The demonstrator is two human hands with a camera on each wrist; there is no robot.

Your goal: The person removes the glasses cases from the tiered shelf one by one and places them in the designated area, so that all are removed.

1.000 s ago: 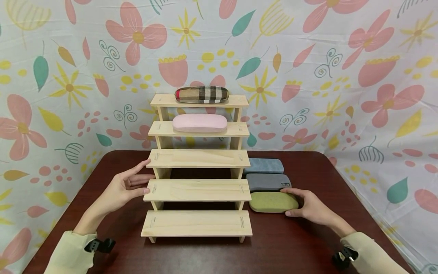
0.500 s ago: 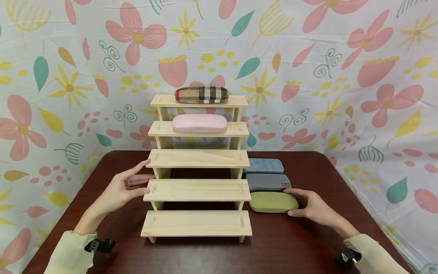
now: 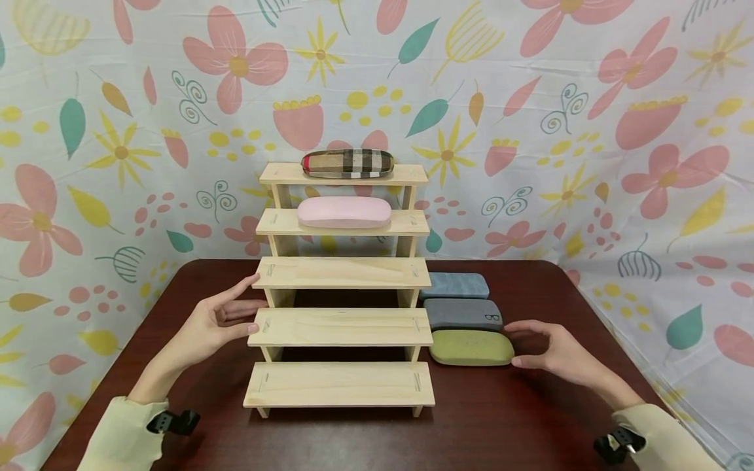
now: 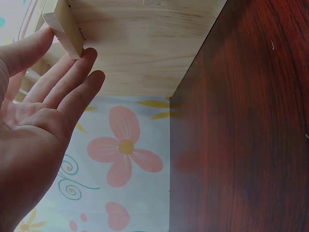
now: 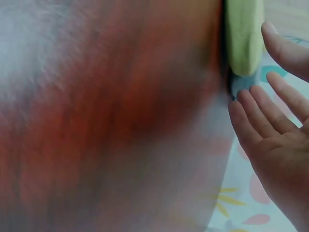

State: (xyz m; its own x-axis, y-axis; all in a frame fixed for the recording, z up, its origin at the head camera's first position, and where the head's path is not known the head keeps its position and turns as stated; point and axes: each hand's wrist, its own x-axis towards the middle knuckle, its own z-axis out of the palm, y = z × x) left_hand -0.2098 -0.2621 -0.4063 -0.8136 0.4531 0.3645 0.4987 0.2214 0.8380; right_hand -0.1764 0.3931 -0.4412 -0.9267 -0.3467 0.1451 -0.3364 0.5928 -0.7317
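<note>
A stepped wooden display stand (image 3: 340, 327) stands on the table. My left hand (image 3: 203, 327) holds its left side: in the left wrist view the thumb (image 4: 36, 46) and fingers lie on either side of a board's end. On the table right of the stand, a green glasses case (image 3: 471, 347), a grey glasses case (image 3: 462, 314) and a blue glasses case (image 3: 456, 285) lie in a row, front to back. My right hand (image 3: 559, 353) is at the right end of the green case, thumb and fingers apart, holding nothing. In the head view its thumb tip is beside that case; contact is unclear.
A plaid glasses case (image 3: 347, 163) lies on the top step and a pink glasses case (image 3: 344, 212) on the step below. The dark red-brown table (image 3: 501, 425) ends at a flower-patterned cloth (image 3: 512, 131) behind and at the sides.
My right hand has drawn back to the right from the green case, which stays where it was. The left hand keeps its place on the stand.
</note>
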